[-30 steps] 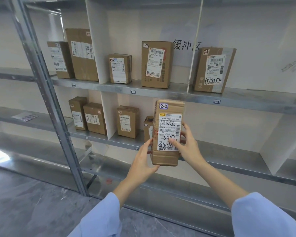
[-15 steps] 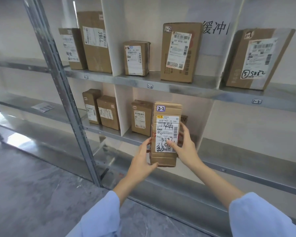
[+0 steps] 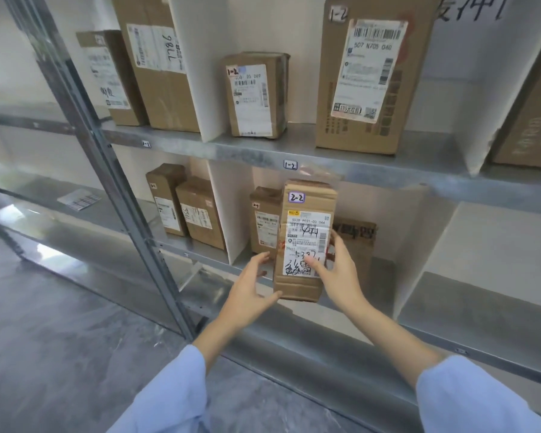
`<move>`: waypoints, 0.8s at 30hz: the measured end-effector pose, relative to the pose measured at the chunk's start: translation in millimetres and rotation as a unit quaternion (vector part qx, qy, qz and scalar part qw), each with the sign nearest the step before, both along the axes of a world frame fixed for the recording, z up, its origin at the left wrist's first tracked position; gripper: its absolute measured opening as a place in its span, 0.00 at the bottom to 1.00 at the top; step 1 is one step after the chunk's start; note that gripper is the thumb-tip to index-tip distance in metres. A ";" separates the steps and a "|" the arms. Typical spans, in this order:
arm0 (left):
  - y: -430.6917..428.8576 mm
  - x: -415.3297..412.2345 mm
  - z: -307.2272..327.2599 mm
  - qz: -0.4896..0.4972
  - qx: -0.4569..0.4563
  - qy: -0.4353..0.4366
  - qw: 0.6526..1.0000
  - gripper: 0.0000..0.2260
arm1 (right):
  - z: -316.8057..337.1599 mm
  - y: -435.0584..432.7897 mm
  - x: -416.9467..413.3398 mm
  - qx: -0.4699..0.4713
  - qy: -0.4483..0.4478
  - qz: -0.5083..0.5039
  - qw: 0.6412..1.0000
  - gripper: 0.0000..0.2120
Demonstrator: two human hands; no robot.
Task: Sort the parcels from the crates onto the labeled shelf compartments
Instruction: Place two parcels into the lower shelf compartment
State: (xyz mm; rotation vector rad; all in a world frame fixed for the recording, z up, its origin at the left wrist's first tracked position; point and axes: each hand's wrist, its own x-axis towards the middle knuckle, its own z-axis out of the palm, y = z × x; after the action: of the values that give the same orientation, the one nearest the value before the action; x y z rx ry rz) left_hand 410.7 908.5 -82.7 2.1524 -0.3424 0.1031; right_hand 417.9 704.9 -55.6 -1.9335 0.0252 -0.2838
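Cardboard throughout. Holding the 2-2 parcel (image 3: 305, 245) upright before the second shelf's middle compartment (image 3: 391, 210), near two boxes (image 3: 264, 226) inside. Gripping lower left corner with left hand (image 3: 250, 293), clasping right side with right hand (image 3: 339, 276).

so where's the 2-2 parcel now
Centre of the head view: the 2-2 parcel is held upright between the left hand and right hand, below the 1-2 shelf tag.
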 end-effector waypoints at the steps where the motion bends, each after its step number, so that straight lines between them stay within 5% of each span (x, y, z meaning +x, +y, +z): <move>1: 6.0 7.0 -1.6 0.004 0.003 0.000 1.000 0.35 | -3.4 0.4 3.7 0.004 0.005 -0.006 1.000 0.36; 17: 40.4 189.9 20.2 0.032 0.066 -0.046 0.996 0.29 | -22.0 20.1 39.8 -0.013 0.047 -0.101 0.994 0.36; 24: 34.2 235.7 16.2 -0.024 0.007 -0.055 0.998 0.27 | -31.5 25.8 34.1 -0.003 0.066 -0.167 0.984 0.37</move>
State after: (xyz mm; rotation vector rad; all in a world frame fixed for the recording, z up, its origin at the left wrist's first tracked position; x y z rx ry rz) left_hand 646.4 942.7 -66.5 2.1552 -0.4599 0.1925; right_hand 452.0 730.6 -87.1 -1.9462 0.4385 -0.3772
